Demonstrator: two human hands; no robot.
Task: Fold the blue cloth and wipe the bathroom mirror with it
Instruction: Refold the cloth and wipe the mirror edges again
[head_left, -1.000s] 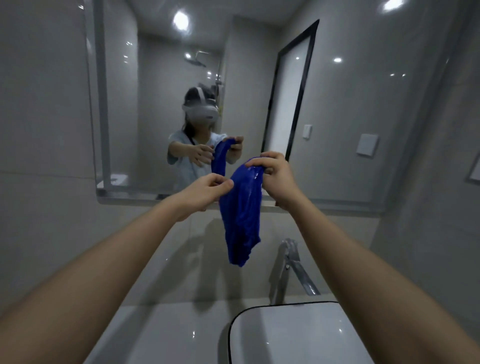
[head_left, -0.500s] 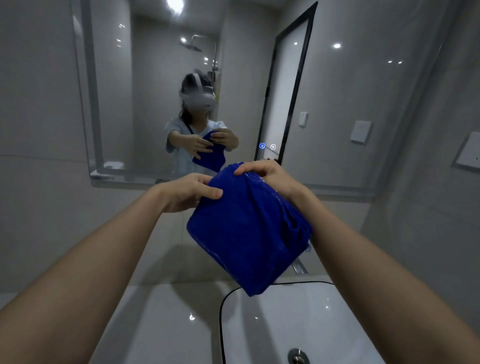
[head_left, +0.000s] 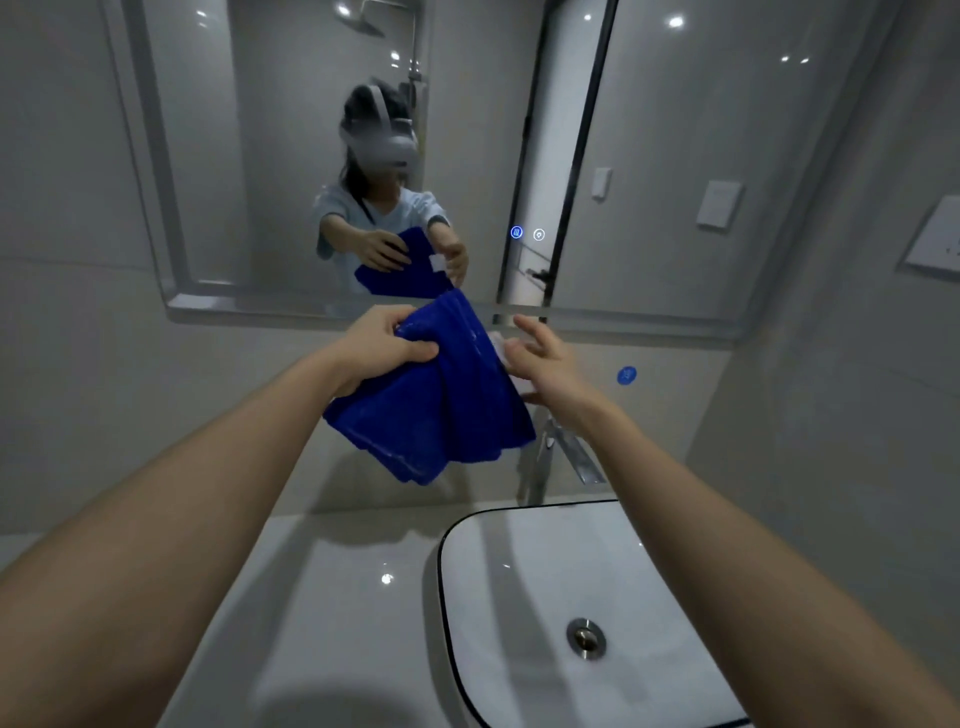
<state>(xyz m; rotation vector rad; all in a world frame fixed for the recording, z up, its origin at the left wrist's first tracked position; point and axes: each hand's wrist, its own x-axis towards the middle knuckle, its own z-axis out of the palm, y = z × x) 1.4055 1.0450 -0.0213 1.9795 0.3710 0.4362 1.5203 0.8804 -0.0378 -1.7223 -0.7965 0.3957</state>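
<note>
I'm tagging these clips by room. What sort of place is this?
Most likely a bathroom: a white basin with a drain, a chrome faucet behind it, and a wall mirror reflecting a shower head.

In the mirror (head_left: 675, 156), just above its lower edge, the person's reflection wears a pale blue short-sleeved top (head_left: 413, 208) and a light grey headset (head_left: 387, 143) with a strap running over dark, shoulder-length hair. In front of the mirror, the left forearm (head_left: 208, 493) and right forearm (head_left: 727, 519) are bare.
</note>
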